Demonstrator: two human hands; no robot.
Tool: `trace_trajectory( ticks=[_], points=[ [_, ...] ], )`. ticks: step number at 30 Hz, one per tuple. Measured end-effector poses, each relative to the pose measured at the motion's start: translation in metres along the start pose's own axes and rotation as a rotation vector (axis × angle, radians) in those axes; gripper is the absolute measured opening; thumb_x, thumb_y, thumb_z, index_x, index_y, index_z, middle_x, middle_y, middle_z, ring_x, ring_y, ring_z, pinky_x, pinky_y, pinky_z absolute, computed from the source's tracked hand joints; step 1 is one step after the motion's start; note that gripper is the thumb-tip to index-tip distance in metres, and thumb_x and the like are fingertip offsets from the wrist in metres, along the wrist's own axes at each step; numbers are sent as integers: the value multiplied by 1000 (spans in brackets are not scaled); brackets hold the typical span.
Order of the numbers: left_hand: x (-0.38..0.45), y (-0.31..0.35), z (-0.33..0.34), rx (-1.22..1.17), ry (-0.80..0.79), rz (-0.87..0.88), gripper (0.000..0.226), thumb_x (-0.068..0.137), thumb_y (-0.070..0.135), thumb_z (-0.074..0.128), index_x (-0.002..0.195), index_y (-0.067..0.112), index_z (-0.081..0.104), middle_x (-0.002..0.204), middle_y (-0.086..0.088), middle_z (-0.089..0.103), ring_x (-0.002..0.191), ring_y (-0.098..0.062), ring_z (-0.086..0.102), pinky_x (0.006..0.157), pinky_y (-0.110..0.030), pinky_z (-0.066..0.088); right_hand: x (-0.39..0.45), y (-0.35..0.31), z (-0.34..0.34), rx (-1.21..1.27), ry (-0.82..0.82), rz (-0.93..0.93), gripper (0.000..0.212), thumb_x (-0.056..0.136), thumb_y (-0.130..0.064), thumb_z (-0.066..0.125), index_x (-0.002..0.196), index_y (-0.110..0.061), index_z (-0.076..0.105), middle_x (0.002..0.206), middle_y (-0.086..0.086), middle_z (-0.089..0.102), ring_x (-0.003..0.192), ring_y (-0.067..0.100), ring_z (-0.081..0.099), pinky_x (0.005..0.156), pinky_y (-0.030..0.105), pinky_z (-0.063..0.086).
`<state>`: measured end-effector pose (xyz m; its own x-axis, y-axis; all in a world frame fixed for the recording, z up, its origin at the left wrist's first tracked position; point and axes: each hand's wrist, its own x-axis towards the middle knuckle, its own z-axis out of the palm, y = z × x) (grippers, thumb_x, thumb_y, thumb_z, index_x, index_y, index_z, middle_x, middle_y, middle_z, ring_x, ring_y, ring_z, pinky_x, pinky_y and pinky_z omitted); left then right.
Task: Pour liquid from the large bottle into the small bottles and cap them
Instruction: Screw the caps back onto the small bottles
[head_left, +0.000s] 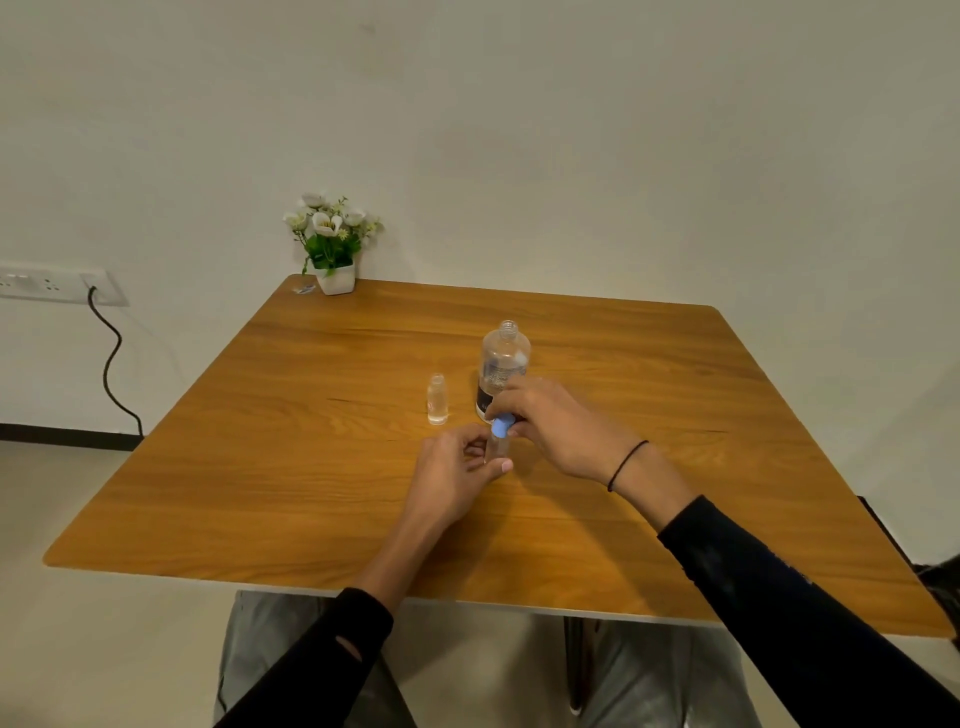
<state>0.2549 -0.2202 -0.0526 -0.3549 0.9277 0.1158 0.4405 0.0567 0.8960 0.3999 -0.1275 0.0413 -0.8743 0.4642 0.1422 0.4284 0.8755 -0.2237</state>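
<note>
Right hand (553, 423) pinches a blue cap (502, 427) with fingertips, cap sitting on top of a small clear bottle (500, 451). Left hand (457, 475) curls round that bottle's body, thumb across the lower part, steadying it upright on the wooden table (311, 467) near the middle. Whether the cap is fully seated is hard to tell. Black band (626, 464) on the right wrist; both forearms in black sleeves.

Just behind the right hand: large clear bottle (503, 366), upright, uncapped, dark label low on its side, partly hidden by the fingers. Left of it, a second small clear bottle (437, 399), upright, open top, apart from both hands.

Far left corner of the table: white pot of artificial flowers (332, 244). Wall socket strip (57, 285) with a black cable at left.
</note>
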Motion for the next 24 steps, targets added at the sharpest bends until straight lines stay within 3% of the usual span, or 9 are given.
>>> trace_trajectory(
  ticks=[4,6,8,11,13,15,18,22,24],
  points=[
    [0,1,1,14,5,3,27,84,16,88,110,18,79,99,5,80,96,-3,74,87,-18,62,5,-8,-6,-140,-89,16,4,99,-20,65,96,-20,63,97,1,63,88,24,63,62,34,48],
    [0,1,1,50,14,20,19,84,17,88,102,18,79,91,7,78,86,7,70,75,-9,55,6,-12,-9,-334,-80,42,28,101,-41,63,86,-18,55,84,1,58,77,25,64,49,29,32],
    [-1,1,1,85,24,43,13,84,18,87,93,18,77,82,11,75,78,11,66,67,-7,48,7,-11,-10,-386,-54,54,44,93,-61,64,91,-18,55,84,0,58,74,22,62,48,28,30],
    [0,-1,2,44,11,34,21,83,18,88,102,18,79,93,8,79,91,1,73,82,-17,61,8,-7,-12,-131,-130,-6,29,93,-33,73,110,-27,51,99,-2,60,81,22,60,59,37,49],
    [0,0,2,43,0,15,24,84,20,88,106,20,78,97,6,79,95,-4,74,86,-21,62,8,-4,-7,-172,-160,-49,27,95,-16,68,101,-31,46,93,-3,58,77,22,60,56,36,49],
    [0,0,1,77,6,32,17,85,23,87,99,20,78,90,7,78,88,-2,72,76,-17,59,9,-5,-3,-314,-93,-19,19,99,-32,66,94,-27,48,85,-4,53,73,23,61,48,29,37],
    [-2,-1,1,92,23,67,13,85,20,87,91,19,76,82,10,75,80,4,68,66,-10,49,11,-4,-8,-345,-76,22,50,88,-69,59,99,-21,54,83,-3,52,70,20,55,50,30,35],
    [-1,0,1,41,1,43,22,85,18,87,105,18,79,96,4,79,96,-5,74,81,-14,59,8,-8,-10,-219,-165,-53,17,98,-28,65,106,-26,50,96,1,60,79,25,62,60,40,55],
    [-2,0,1,87,10,57,15,86,22,86,98,19,77,89,4,78,88,-8,73,73,-19,59,9,-10,-9,-367,-105,-29,22,101,-43,58,106,-22,55,96,2,63,75,23,61,58,37,52]
  ],
)
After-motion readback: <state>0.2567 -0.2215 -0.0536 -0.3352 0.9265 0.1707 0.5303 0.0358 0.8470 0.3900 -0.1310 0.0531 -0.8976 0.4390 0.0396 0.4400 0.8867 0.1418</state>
